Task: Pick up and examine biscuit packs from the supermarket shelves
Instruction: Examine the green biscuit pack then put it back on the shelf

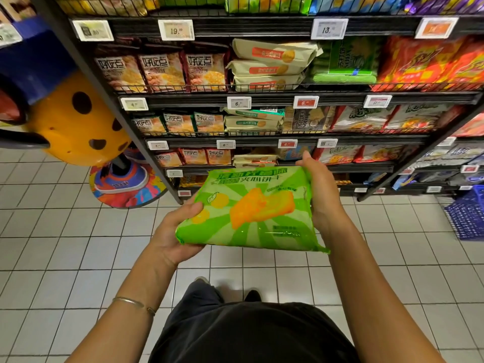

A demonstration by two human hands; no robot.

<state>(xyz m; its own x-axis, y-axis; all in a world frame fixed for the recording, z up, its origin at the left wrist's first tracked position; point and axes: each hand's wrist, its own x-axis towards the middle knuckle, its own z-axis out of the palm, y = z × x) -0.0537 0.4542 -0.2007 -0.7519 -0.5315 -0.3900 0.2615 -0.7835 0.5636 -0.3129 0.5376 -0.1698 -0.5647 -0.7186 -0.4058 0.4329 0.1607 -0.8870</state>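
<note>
As left hand (178, 231), right hand (322, 189) grip pack (251, 213), label (258, 179) reads 夹心饼干

Blurred small print (286, 231) on biscuit pack (251, 205)

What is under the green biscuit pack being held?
The left hand cups its near-left corner from below; the right hand grips its right edge. Beneath is tiled floor. Fingers under the pack are hidden.

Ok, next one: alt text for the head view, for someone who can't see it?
Two hands hold a green biscuit pack front side up before black supermarket shelves of snack packs; left hand grips its left edge, right hand its right edge.
</note>
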